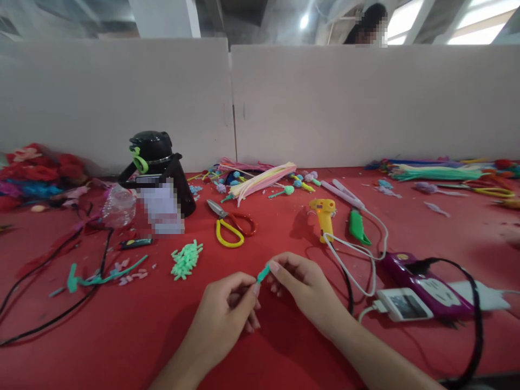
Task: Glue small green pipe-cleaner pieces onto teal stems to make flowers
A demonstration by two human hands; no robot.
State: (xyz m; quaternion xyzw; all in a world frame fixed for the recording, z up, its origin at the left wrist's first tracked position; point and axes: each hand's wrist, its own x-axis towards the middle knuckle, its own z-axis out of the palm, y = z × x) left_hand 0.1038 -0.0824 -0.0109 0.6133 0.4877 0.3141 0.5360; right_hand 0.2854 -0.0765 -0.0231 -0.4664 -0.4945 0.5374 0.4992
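Note:
A small green fuzzy piece (pixel 263 273) is held between my two hands, near the middle of the red table (pixel 260 238). My left hand (pixel 229 303) pinches its lower left end between thumb and fingers. At the upper right end, the thumb and fingertips of my right hand (pixel 303 281) close on it. Left of my hands lies a heap of short light-green pieces (pixel 186 260). Scissors with one yellow and one red handle (pixel 231 230) rest beyond my left hand. A yellow glue gun (pixel 324 216) stands beyond my right hand.
A black bottle (pixel 184 189) and a bundle of pale fuzzy stems (pixel 264 181) are at the back. A green-handled tool (pixel 357 226) lies right of the glue gun. Cables run to a purple power strip (pixel 430 287). Black cord loops lie left. A person (pixel 369 24) is behind the partition (pixel 365 103).

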